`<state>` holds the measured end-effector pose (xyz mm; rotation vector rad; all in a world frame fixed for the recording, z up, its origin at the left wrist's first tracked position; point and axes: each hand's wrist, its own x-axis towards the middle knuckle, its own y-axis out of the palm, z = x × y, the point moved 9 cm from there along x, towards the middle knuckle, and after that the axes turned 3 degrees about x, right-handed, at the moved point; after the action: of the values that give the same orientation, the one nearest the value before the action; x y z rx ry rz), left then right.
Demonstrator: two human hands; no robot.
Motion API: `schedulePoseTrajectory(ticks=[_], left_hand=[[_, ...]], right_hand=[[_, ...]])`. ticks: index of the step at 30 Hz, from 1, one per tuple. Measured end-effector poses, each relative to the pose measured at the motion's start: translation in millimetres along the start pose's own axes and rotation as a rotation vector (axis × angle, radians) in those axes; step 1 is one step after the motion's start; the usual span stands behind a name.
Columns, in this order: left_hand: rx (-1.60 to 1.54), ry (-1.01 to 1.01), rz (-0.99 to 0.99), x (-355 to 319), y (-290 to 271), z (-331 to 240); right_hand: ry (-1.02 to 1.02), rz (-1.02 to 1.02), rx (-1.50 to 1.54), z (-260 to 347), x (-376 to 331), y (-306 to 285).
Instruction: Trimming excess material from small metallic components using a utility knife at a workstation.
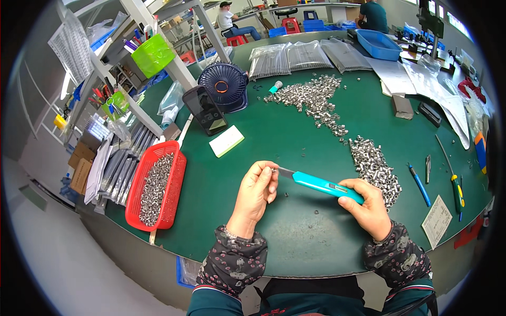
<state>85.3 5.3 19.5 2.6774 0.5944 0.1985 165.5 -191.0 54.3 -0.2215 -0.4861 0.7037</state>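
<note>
Teal utility knife [321, 184] | right-hand fingers [352, 200] wrapped round it, left fingers [263, 174] pinching small metal part [273, 169] | green table [295, 131], workshop

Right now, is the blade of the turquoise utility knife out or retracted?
Out: a grey blade protrudes from the utility knife toward the left hand.

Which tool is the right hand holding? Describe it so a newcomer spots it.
Start at the green table and look near its front edge, between the two hands. The right hand grips a turquoise utility knife, its short blade reaching the left hand's fingertips. Unlike the thin blue pen lying nearby, it is thick, flat and held.
</note>
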Motion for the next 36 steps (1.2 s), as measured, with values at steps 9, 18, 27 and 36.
schedulePoseTrajectory(ticks=[9, 18, 27, 36], left_hand=[[0.021, 0.027, -0.109, 0.0, -8.6, -6.3], [0.045, 0.033, -0.115, 0.9, -10.6, -5.2], [0.059, 0.017, -0.111, 2.6, -12.9, -2.8], [0.113, 0.011, -0.124, 1.6, -13.1, -3.4]], right_hand=[[0.03, 0.01, 0.029, 0.7, 1.4, 1.5], [0.02, 0.008, 0.004, 0.5, 0.5, 1.1], [0.04, -0.02, 0.004, -5.6, 1.5, -0.8], [0.014, -0.027, -0.019, -5.4, 1.7, -2.1]])
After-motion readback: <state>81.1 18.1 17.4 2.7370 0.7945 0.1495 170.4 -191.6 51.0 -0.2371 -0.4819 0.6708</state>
